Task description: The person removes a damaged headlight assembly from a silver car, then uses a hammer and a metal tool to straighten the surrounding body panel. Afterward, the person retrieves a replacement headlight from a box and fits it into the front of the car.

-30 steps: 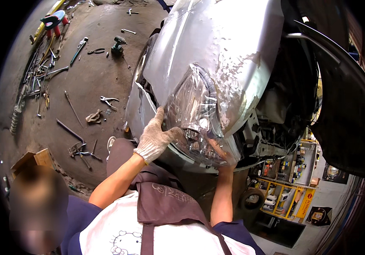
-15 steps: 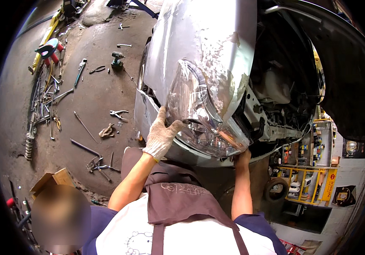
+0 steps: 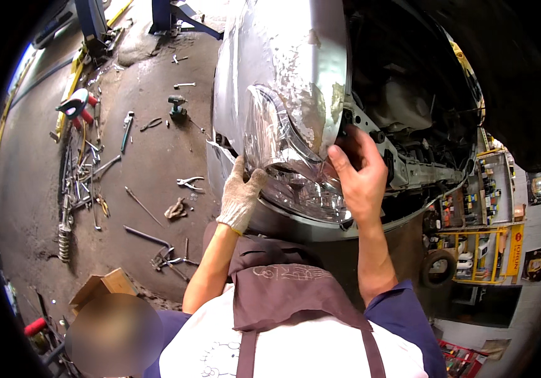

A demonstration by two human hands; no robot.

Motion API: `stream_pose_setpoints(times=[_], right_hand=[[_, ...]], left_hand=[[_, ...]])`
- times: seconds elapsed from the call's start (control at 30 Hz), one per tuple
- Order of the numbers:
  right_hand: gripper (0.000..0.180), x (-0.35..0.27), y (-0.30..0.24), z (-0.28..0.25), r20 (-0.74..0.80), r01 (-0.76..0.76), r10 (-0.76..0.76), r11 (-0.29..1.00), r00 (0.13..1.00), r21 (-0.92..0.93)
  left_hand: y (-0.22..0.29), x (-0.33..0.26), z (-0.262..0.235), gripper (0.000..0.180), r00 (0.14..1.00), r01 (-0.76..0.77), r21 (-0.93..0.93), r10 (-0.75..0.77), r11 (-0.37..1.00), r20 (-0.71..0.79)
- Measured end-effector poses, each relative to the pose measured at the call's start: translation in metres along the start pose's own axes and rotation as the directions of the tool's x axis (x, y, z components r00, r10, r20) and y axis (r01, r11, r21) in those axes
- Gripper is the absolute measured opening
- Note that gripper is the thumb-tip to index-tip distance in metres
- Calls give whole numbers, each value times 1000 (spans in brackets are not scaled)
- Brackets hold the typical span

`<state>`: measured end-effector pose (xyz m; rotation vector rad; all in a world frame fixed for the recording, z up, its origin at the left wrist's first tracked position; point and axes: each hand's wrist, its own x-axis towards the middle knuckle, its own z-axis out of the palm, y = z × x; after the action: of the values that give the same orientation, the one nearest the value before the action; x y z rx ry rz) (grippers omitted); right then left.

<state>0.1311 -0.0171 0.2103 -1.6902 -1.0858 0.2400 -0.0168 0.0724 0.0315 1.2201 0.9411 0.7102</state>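
A clear headlight (image 3: 302, 196) sits at the front corner of a silver car, under a fender (image 3: 264, 53) with patchy, peeling paint. My left hand (image 3: 240, 198), in a pale knitted glove, grips the headlight's outer edge. Its thumb lies over the lens, and some fingertips are hidden in the gap beside the bumper (image 3: 283, 232). Bare, my right hand (image 3: 363, 176) reaches to the headlight's inner upper corner beside the fender edge. Its thumb and fingers are apart, and the farther fingertips are in shadow. No tool shows in it.
The engine bay (image 3: 402, 101) gapes at the right, a metal crossmember (image 3: 402, 170) along its front. On the floor at left lie a drill (image 3: 176, 106), pliers (image 3: 190, 183), a crumpled glove (image 3: 175, 209) and several wrenches. A tyre (image 3: 438, 268) and a yellow rack (image 3: 472, 255) stand right.
My right hand has come up from beneath the headlight's lower corner to its inner upper corner. My left hand stays on the outer edge. The view has shifted slightly.
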Motion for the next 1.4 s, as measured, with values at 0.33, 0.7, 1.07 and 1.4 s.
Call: stream_pose_setpoints(times=[0.33,0.7,1.07,1.4], right_hand=[[28,42,-14,-8,390,-216,168,973,905,84],[40,43,-20,5,367,-47,144,965,919,-259],[44,-7,-79,8,424,-143,243,957,873,-254],[44,32,-47,-5,315,-124,262,909,912,-398]], left_hand=[[-7,-2,5,107,1000,6,-57,-7,998,-7],[-1,-3,-1,97,1000,3,10,-3,1000,-28],[41,-84,-47,81,999,23,-92,-21,995,27],[22,-13,11,47,971,61,44,-70,997,228]])
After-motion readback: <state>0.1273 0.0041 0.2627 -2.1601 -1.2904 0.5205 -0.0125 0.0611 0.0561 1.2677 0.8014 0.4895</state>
